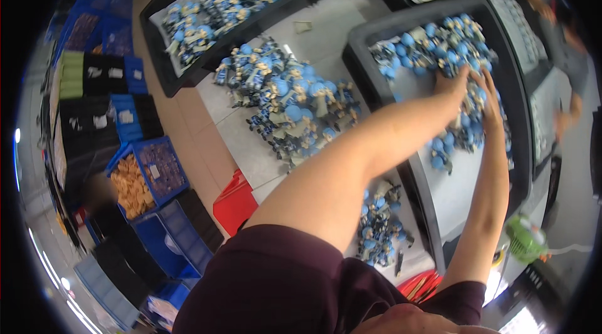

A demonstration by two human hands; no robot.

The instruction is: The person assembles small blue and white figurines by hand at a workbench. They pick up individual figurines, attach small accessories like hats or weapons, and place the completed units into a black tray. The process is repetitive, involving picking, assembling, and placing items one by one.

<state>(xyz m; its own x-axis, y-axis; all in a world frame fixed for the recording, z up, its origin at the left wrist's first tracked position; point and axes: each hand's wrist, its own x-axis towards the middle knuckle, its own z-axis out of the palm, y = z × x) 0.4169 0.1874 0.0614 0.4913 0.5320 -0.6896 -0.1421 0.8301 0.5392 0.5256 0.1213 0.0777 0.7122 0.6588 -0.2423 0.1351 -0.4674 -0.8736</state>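
Blue-headed figurines (461, 49) lie heaped in the black-rimmed tray (359, 38); judged light, stiff and smooth, thin limbs possibly fragile, best held round the torso; left hand (453, 85) reaches into the heap, fingertips partly hidden, opening and grip indeterminable; right hand (491, 103) touches figurines, visible fingers extended, slightly parted; any hold indeterminable.

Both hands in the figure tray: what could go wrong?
The left hand and right hand reach among crowded blue-headed figures in the black tray; some might get scuffed or tangled. The left forearm appears close to a loose pile and might scatter it.
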